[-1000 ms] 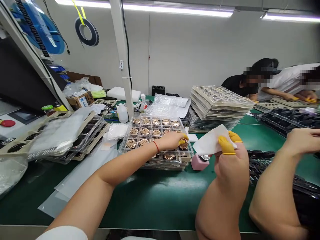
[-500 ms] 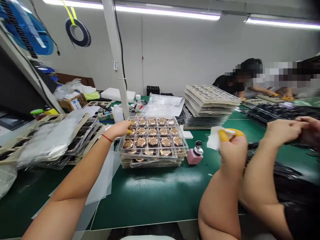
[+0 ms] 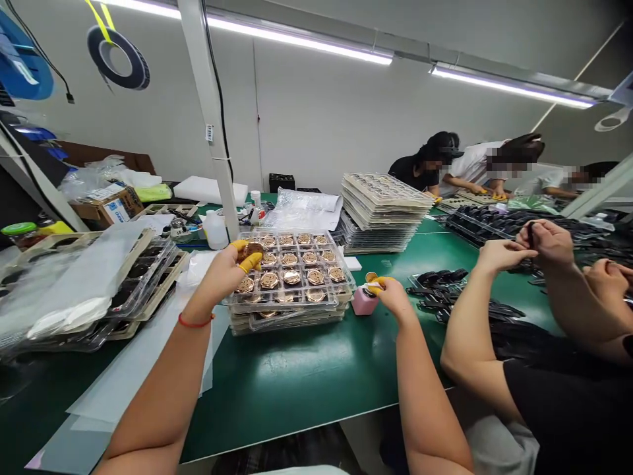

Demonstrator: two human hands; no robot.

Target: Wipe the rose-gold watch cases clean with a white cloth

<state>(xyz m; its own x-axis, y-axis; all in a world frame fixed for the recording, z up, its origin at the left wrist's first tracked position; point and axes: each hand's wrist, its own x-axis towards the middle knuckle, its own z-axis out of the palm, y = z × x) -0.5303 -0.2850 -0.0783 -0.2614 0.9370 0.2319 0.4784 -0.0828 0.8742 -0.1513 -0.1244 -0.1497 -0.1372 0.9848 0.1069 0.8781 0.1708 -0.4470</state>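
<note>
Yellow finger covers are on both my hands. My left hand (image 3: 235, 267) grips a round watch part (image 3: 254, 251) between thumb and fingers, above the left edge of a clear tray (image 3: 291, 270). Rows of rose-gold watch parts fill this tray, which tops a short stack. To its right, my right hand (image 3: 390, 295) pinches a small white cloth (image 3: 374, 285) at the mouth of a pink bottle (image 3: 364, 301). The bottle's metal lid (image 3: 370, 277) appears tilted up behind the cloth.
A tall tray stack (image 3: 386, 204) stands behind the bottle. Left are piled trays (image 3: 148, 277) and translucent sheets (image 3: 138, 369) near a white post (image 3: 210, 112). At right, a co-worker's hands (image 3: 529, 244) work above black straps (image 3: 440, 280); other people sit farther back.
My left hand has lifted a watch part up from the tray's left side. My right hand has moved left with the cloth to the pink bottle, whose lid has opened. The view has turned right.
</note>
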